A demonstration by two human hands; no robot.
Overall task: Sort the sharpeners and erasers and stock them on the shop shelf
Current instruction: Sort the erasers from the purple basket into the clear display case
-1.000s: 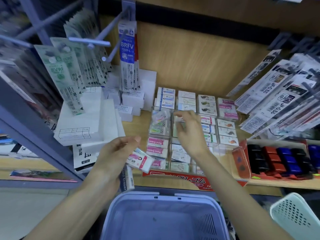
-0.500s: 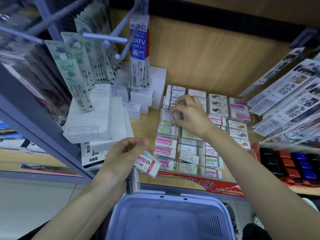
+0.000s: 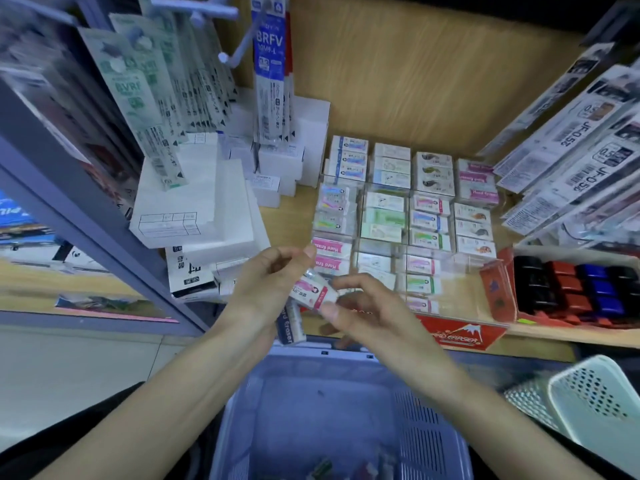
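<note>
Our left hand (image 3: pixel 263 289) holds the small pink eraser (image 3: pixel 313 295) above the basket (image 3: pixel 311 393), before the shelf (image 3: pixel 296 213), our right hand (image 3: pixel 367 315) pinching its free end; light, stiff and slick-wrapped, we judge, so best gripped across its long flat sides.

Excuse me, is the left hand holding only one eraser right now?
No, the left hand holds a pink-and-white eraser plus a blue-lettered eraser underneath it.

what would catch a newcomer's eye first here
Both hands meet at centre: the left hand and right hand pinch a pink-and-white eraser. Behind them, rows of boxed erasers fill the wooden shelf. A blue basket sits below.
</note>
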